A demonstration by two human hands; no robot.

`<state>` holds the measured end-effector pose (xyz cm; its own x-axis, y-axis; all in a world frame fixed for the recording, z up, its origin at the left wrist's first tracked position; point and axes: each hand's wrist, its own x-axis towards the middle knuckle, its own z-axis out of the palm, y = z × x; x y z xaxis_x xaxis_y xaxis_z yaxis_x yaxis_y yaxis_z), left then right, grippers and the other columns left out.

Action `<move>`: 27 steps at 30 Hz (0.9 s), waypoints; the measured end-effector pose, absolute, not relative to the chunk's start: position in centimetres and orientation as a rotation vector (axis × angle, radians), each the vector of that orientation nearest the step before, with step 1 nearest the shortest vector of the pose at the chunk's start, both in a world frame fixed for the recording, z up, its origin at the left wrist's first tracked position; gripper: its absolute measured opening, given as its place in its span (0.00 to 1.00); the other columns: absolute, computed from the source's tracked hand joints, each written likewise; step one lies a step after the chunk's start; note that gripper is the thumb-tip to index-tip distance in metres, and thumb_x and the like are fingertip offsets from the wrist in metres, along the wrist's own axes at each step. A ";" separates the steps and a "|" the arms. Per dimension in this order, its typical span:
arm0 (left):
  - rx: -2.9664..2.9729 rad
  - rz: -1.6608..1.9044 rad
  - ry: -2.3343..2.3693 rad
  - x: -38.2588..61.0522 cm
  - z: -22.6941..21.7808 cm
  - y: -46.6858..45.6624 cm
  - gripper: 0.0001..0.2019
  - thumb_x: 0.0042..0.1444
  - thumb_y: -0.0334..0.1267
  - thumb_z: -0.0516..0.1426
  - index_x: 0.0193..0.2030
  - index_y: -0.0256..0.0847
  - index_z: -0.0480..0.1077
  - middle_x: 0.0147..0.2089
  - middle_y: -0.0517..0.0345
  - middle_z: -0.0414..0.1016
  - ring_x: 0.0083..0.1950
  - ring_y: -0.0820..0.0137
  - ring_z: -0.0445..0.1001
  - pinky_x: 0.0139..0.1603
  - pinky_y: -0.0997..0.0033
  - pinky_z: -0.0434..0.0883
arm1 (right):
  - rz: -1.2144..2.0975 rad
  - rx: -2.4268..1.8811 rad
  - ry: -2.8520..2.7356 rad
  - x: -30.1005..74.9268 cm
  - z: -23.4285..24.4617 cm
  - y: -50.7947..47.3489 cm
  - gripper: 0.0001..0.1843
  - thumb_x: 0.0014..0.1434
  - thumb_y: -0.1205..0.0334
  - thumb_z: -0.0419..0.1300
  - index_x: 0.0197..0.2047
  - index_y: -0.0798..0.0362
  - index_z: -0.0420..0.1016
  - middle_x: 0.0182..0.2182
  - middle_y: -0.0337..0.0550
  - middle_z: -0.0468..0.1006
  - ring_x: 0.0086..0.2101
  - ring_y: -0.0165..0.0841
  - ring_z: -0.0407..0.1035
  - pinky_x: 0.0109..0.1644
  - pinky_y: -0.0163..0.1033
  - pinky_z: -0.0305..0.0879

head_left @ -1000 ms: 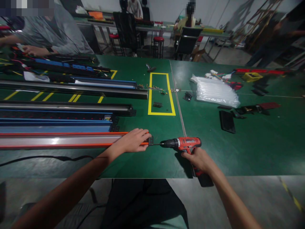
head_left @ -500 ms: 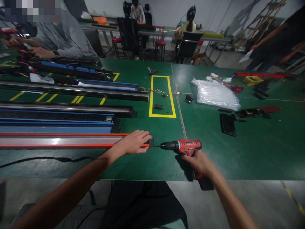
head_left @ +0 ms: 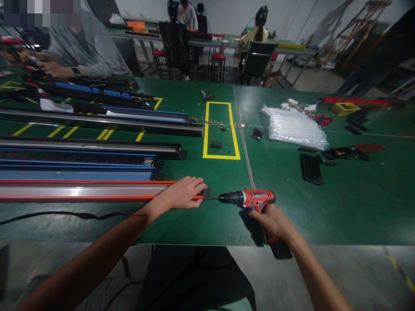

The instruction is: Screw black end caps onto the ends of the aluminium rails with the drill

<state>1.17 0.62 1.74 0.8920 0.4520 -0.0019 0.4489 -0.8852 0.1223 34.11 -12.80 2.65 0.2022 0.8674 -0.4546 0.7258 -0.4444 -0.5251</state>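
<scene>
A long aluminium profile [head_left: 97, 191] with orange edges lies along the near side of the green table. My left hand [head_left: 184, 192] is closed over its right end, fingers wrapped across the top. At that end sits a small black end cap [head_left: 206, 193], partly behind my fingertips. My right hand [head_left: 274, 220] grips the handle of a red and black cordless drill [head_left: 258, 198], held level and pointing left. Its long thin bit [head_left: 212, 198] reaches the lower part of the end cap; the tip's exact contact is too small to make out.
More profiles [head_left: 97, 147] lie left, behind the orange one. Loose screws [head_left: 212, 122] and a black part [head_left: 216, 144] lie around a yellow taped rectangle [head_left: 221, 158]. To the right are a plastic-wrapped bundle [head_left: 296, 128] and a black phone-like slab [head_left: 311, 168]. A co-worker's hands [head_left: 61, 69] work at far left.
Both hands, the profile and the drill hold almost the same place. A small light now shows under the drill's chuck. At far right, the standing person's hand and white paper have gone from sight.
</scene>
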 end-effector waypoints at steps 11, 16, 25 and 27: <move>2.926 0.019 0.698 1.3 2.0 0.6 0.20 0.61 0.46 0.58 0.56 0.40 0.67 0.55 0.47 0.71 0.53 0.58 0.72 0.52 0.59 0.67 | 1.060 -2.291 -1.543 34.0 2.6 -12.7 0.15 0.54 0.48 0.60 0.27 0.52 0.73 0.21 0.39 0.74 0.23 0.33 0.68 0.27 0.36 0.58; 2.919 0.018 0.699 1.3 2.0 0.6 0.20 0.61 0.45 0.58 0.57 0.40 0.67 0.55 0.47 0.71 0.54 0.58 0.72 0.53 0.60 0.67 | 1.059 -2.297 -1.545 34.2 2.4 -12.8 0.16 0.54 0.48 0.61 0.27 0.52 0.73 0.20 0.39 0.73 0.23 0.33 0.67 0.28 0.36 0.58; 2.912 0.047 0.700 1.2 1.8 0.6 0.20 0.61 0.46 0.58 0.57 0.41 0.68 0.57 0.45 0.71 0.56 0.56 0.72 0.54 0.58 0.67 | 1.024 -2.250 -1.589 34.6 1.8 -12.9 0.16 0.55 0.49 0.60 0.25 0.52 0.72 0.21 0.39 0.74 0.24 0.33 0.67 0.28 0.36 0.56; 2.915 0.050 0.699 1.2 1.8 0.7 0.20 0.61 0.47 0.58 0.57 0.41 0.68 0.57 0.45 0.71 0.56 0.56 0.72 0.54 0.58 0.67 | 1.032 -2.251 -1.582 34.6 1.8 -12.9 0.16 0.55 0.49 0.60 0.25 0.52 0.72 0.21 0.39 0.73 0.23 0.33 0.66 0.28 0.36 0.56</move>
